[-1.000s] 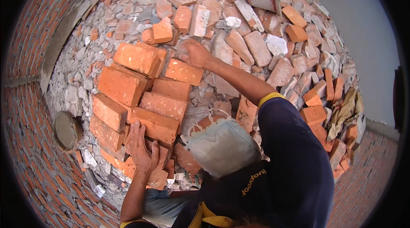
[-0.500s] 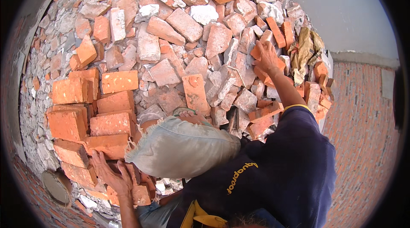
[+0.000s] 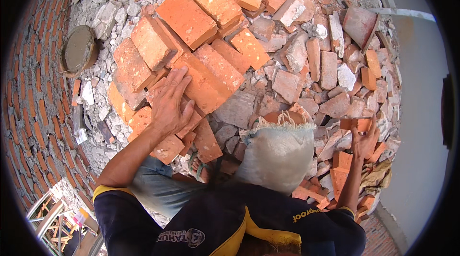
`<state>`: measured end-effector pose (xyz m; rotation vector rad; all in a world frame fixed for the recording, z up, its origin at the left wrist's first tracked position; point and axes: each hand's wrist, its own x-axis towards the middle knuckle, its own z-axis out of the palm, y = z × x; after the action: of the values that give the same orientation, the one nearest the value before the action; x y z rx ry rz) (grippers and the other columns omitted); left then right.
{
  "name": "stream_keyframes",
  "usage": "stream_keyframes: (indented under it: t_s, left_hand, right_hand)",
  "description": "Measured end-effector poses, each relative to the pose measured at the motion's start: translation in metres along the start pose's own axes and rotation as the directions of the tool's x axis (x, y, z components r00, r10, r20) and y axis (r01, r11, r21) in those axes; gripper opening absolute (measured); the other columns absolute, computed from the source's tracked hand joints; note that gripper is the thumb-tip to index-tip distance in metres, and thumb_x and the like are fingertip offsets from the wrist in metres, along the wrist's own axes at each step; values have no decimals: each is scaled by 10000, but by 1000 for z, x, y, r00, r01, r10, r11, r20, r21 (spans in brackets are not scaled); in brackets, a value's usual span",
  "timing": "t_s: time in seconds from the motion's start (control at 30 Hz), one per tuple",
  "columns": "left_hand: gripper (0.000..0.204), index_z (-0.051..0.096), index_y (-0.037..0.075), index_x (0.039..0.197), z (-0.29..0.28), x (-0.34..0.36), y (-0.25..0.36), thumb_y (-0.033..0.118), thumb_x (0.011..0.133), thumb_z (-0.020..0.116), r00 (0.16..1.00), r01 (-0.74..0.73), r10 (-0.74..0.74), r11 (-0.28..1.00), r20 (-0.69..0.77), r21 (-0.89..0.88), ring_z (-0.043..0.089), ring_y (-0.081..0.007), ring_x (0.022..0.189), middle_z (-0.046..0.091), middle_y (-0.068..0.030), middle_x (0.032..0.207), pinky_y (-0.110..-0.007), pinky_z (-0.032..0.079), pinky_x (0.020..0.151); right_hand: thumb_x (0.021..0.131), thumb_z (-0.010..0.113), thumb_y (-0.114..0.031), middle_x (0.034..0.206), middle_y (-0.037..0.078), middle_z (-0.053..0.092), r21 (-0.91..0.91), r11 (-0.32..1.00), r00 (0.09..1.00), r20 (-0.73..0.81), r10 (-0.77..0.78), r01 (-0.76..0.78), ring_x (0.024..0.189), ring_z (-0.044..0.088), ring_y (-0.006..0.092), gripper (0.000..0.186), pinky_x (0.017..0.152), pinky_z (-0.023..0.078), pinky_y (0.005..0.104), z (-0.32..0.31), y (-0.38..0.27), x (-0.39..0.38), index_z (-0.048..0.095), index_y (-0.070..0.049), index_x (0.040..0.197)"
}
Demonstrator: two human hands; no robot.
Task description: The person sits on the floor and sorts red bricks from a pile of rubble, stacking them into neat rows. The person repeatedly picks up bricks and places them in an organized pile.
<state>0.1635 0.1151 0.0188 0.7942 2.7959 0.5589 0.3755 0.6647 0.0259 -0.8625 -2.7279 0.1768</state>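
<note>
My left hand point(image 3: 171, 105) lies on a neat stack of orange bricks point(image 3: 187, 18) at the left. Its fingers are stretched over a flat-lying brick point(image 3: 206, 83), thumb apart, palm lower on the pile. Out to the right, my right hand point(image 3: 365, 140) reaches into the rubble. An orange brick point(image 3: 346, 124) shows between its thumb and fingers; part of it is hidden behind them. More broken bricks point(image 3: 341, 162) lie beside that wrist.
Grey and red rubble point(image 3: 287, 83) spreads between the hands. A round cement-coated container point(image 3: 79, 50) stands left of the stack, near a brick wall point(image 3: 36, 88). Crumpled brown paper point(image 3: 376, 175) lies near my right forearm. My knee point(image 3: 278, 155) juts up in the middle.
The view has turned, so the stack now appears higher and nearer the middle. My left hand has come further onto the stacked bricks. The right hand stays at a brick in the rubble.
</note>
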Motion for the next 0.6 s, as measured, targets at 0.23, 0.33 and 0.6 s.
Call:
stream_keyframes:
  t_s: [0.23, 0.33, 0.6]
  left_hand:
    - [615, 458, 51, 1378, 2, -3, -2, 150, 806, 664, 1000, -18, 18, 1000, -25, -11, 316, -331, 1429, 369, -134, 1531, -469, 253, 1146]
    - [614, 455, 44, 1381, 1, -4, -2, 150, 812, 659, 1000, -16, 15, 999, -14, -32, 317, -329, 1429, 366, -144, 1531, -469, 248, 1149]
    - [608, 475, 42, 1370, 1, 0, 3, 159, 802, 659, 1000, 18, -17, 1000, -15, 17, 321, -328, 1426, 367, -137, 1532, -468, 273, 1130]
  right_hand:
    - [701, 783, -99, 1247, 138, 509, 882, 445, 953, 253, -164, -158, 1123, 551, 217, 748, 923, 494, 352, 119, -185, 54, 432, 16, 1352]
    - [704, 813, -188, 1260, 150, 509, 965, 146, 916, 253, -312, -217, 1192, 515, 261, 795, 1002, 445, 400, 182, -246, 48, 397, -15, 1360]
    - [702, 837, -294, 1407, 197, 436, 630, 748, 883, 209, -420, 207, 1335, 390, 377, 913, 1095, 344, 466, 265, -218, -6, 367, -65, 1450]
